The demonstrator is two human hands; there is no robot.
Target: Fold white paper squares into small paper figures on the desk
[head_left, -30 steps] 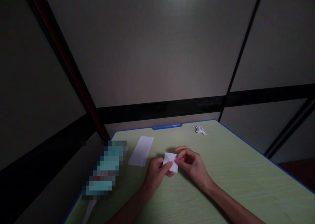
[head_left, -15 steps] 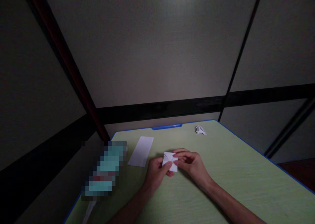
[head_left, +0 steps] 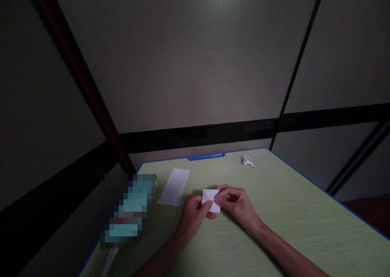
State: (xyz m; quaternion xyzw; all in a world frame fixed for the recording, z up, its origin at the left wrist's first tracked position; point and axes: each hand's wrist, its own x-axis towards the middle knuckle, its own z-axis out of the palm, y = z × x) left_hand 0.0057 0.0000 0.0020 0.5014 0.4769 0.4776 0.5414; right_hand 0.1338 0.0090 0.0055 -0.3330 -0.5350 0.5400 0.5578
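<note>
A small square of folded white paper is held just above the table, with crease lines and flaps on its upper face. My left hand grips it from the left, thumb pressed on top and fingers curled underneath. From the right, my right hand pinches the paper's right side, its thumb and fingertips close to the middle of the square. The lower fingers of both hands are partly hidden behind the paper and palms.
A flat white paper strip lies on the light green, blue-edged table. At the back right sits a small folded paper figure. A blurred-out turquoise packet is at the left edge. Behind stand dark-banded panels.
My right fingertips have come in from the paper's right edge onto its upper face, closing on it. My left hand keeps its hold almost unmoved.
</note>
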